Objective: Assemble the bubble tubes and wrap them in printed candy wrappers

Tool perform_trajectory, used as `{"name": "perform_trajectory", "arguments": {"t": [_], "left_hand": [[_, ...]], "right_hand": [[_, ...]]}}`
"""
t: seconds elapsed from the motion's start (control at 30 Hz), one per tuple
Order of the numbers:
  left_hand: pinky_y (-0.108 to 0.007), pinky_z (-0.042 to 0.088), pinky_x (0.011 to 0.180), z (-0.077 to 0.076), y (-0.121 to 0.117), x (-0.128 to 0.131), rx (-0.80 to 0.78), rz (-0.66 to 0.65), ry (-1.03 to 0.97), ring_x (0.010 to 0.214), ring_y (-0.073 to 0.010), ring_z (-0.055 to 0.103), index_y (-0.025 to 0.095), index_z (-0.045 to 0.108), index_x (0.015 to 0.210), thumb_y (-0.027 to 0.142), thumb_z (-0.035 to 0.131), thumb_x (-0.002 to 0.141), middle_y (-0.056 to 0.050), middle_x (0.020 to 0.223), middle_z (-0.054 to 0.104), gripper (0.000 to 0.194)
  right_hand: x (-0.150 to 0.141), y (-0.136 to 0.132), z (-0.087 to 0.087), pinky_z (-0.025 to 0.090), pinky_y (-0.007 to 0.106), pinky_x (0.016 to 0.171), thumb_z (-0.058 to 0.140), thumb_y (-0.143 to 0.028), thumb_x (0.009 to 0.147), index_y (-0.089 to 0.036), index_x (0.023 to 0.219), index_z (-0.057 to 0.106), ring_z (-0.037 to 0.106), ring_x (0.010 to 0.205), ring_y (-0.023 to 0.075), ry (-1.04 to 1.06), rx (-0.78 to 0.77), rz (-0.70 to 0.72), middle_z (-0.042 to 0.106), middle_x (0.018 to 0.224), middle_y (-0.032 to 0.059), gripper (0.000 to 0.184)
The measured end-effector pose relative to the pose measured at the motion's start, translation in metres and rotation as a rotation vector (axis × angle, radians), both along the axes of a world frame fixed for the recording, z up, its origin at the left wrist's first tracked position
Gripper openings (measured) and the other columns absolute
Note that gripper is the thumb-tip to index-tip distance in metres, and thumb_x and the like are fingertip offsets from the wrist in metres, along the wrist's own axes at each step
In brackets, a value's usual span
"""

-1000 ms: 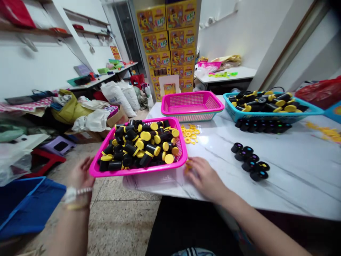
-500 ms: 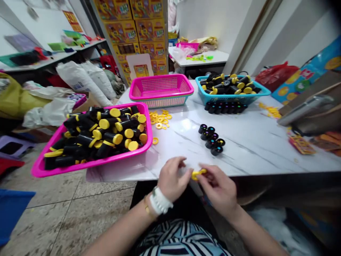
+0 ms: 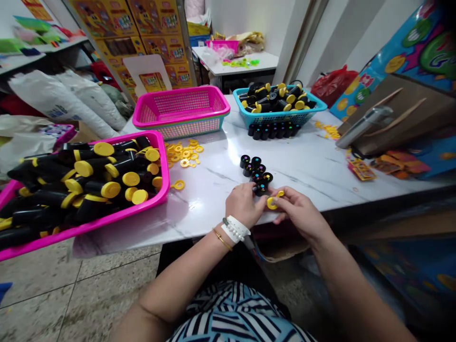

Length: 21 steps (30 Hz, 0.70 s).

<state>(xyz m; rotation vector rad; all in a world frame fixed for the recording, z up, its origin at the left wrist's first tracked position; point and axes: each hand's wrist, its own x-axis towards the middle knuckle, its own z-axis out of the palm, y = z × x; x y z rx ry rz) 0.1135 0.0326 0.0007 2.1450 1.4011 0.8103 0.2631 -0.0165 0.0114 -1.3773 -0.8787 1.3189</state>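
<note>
My left hand is at the near end of a small group of black cylinders with coloured dots on top. Its fingers and thumb close around the nearest black cylinder, partly hiding it. Just to the right, my right hand pinches a yellow plastic ring with a small tab between thumb and fingers. The ring is tilted, close to my left thumb. Loose yellow rings lie in a pile farther left, and one separate ring is nearer to me.
At the left, a pink basket is heaped with yellow-capped black tubes. Behind are stacked pink and teal baskets and a blue basket of tubes, with black cylinders before it. A paper bag stands right.
My left hand has moved forward from the table edge to the nearest black cylinder. My right hand has kept the yellow ring and brought it over the table. The view has shifted right.
</note>
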Motion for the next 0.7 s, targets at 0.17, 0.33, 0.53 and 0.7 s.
{"name": "perform_trajectory", "arguments": {"t": [0.17, 0.33, 0.53, 0.7], "left_hand": [[-0.031, 0.049, 0.076, 0.000, -0.012, -0.033, 0.013, -0.027, -0.022, 0.078, -0.0191, 0.061, 0.016, 0.065, 0.101, 0.024, 0.069, 0.080, -0.003, 0.081, 0.065, 0.022], [-0.032, 0.048, 0.076, -0.004, -0.037, -0.081, 0.070, -0.056, -0.011, 0.082, -0.0204, 0.060, 0.015, 0.065, 0.105, 0.024, 0.068, 0.082, -0.005, 0.083, 0.065, 0.025], [-0.030, 0.047, 0.072, -0.008, -0.040, -0.088, 0.067, -0.071, -0.025, 0.077, -0.0188, 0.059, 0.018, 0.067, 0.099, 0.022, 0.067, 0.082, -0.003, 0.077, 0.065, 0.017], [-0.030, 0.045, 0.068, -0.009, -0.038, -0.088, 0.070, -0.085, 0.001, 0.072, -0.0185, 0.059, 0.019, 0.068, 0.097, 0.029, 0.065, 0.086, -0.002, 0.073, 0.065, 0.015]], "right_hand": [[-0.019, -0.008, 0.002, 0.062, 0.029, 0.060, 0.079, -0.045, 0.070, -0.017, 0.085, 0.065, 0.066, 0.078, 0.0171, -0.057, -0.002, 0.104, 0.068, 0.088, 0.0037, 0.034], [-0.038, -0.011, 0.009, 0.055, 0.028, 0.073, 0.080, -0.041, 0.071, -0.018, 0.081, 0.071, 0.064, 0.078, 0.0158, -0.249, 0.112, 0.079, 0.069, 0.083, 0.0030, 0.027], [-0.068, 0.007, 0.005, 0.047, 0.021, 0.049, 0.084, -0.043, 0.066, -0.018, 0.073, 0.062, 0.056, 0.051, 0.0104, -0.160, 0.013, 0.130, 0.065, 0.062, -0.0021, 0.034], [-0.073, 0.006, 0.003, 0.051, 0.024, 0.048, 0.083, -0.047, 0.067, -0.019, 0.072, 0.058, 0.059, 0.048, 0.0125, -0.220, 0.010, 0.050, 0.065, 0.060, -0.0018, 0.038]]}}
